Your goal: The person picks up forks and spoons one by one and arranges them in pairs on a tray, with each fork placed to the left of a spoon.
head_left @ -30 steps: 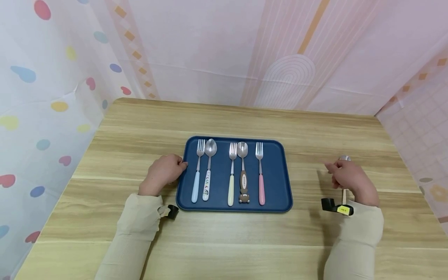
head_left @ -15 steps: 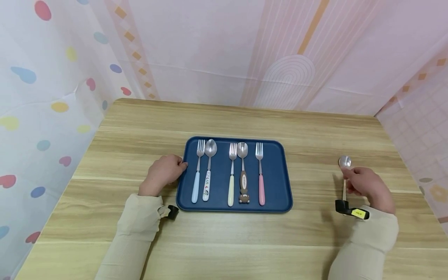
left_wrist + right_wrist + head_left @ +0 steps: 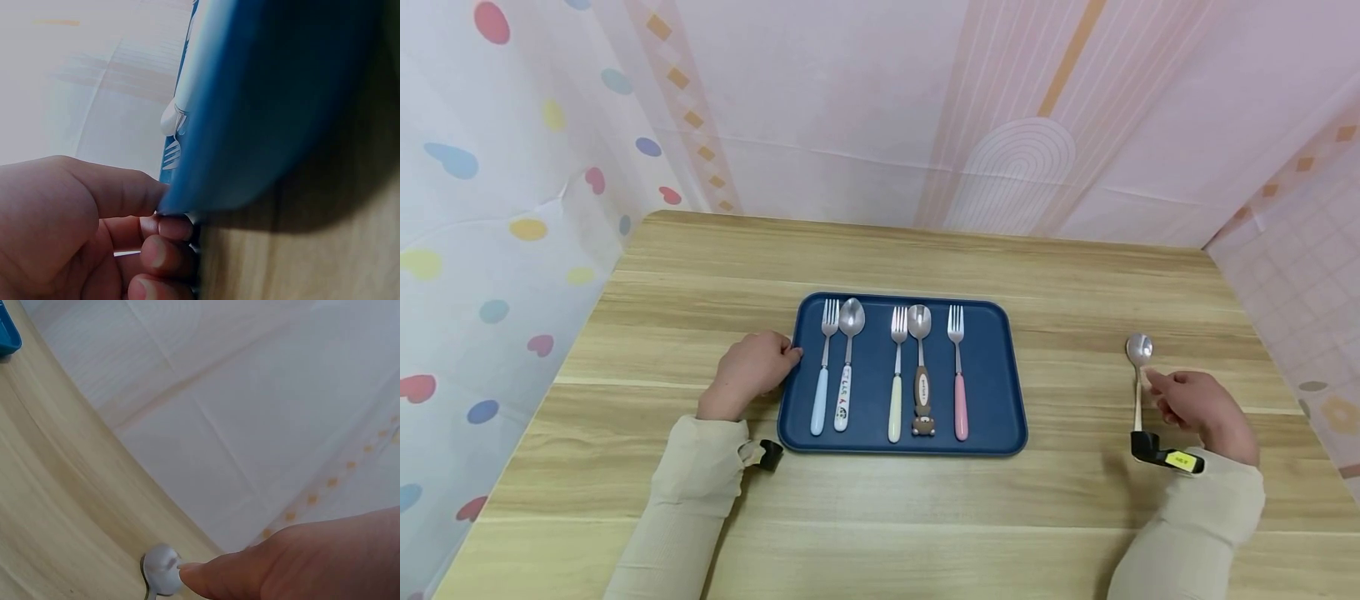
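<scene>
My left hand (image 3: 751, 375) grips the left rim of a dark blue tray (image 3: 872, 417), with its thumb (image 3: 128, 187) on the edge and curled fingers beneath. On the tray lie a light blue fork (image 3: 820, 392), a spoon with a patterned white handle (image 3: 844, 396), a cream fork (image 3: 895, 408), a brown bear-handled spoon (image 3: 922, 387) and a pink fork (image 3: 960, 404). My right hand (image 3: 1202, 404) is beside a lone spoon (image 3: 1139, 348) on the table, fingers loosely bent around nothing. Its thumb (image 3: 231, 575) points toward the bowl in the right wrist view. A wrist strap covers the spoon's handle end.
The wooden table (image 3: 880, 525) extends around the tray. Behind it hangs a pink and white patterned curtain (image 3: 850, 108), and a dotted curtain (image 3: 497, 250) borders the left side.
My right hand has moved right and toward me, off the lone spoon, so more of that spoon shows. The spoon, tray and left hand stay in place.
</scene>
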Demonstrator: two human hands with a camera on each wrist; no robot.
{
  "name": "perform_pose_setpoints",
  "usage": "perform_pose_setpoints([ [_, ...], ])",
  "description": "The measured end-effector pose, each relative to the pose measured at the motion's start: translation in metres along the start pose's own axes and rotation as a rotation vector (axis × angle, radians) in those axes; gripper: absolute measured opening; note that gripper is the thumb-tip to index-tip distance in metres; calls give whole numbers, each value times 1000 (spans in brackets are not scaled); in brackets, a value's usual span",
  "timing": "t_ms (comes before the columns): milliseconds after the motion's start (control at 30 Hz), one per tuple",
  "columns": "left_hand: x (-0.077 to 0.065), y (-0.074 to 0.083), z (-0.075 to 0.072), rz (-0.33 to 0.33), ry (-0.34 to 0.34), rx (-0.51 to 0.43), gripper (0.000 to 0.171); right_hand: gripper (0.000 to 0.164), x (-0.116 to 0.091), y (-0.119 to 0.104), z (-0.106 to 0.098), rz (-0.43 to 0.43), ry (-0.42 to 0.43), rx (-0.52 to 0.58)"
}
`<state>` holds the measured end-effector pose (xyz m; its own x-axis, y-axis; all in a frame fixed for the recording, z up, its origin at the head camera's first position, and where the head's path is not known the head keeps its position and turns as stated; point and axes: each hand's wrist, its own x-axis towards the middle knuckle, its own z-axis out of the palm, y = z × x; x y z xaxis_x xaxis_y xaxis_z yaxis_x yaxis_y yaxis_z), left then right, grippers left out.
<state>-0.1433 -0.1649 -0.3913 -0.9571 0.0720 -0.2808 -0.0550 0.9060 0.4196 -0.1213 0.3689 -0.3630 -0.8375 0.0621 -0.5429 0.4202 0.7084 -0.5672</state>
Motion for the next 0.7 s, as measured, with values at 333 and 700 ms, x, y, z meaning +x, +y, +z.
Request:
perform_pose_setpoints([
  [333, 0, 0, 1, -5, 0, -4, 38, 43, 3, 3, 4, 37, 0, -95],
  [700, 0, 0, 0, -6, 0, -3, 38, 41, 6, -2, 10, 23, 50, -186],
])
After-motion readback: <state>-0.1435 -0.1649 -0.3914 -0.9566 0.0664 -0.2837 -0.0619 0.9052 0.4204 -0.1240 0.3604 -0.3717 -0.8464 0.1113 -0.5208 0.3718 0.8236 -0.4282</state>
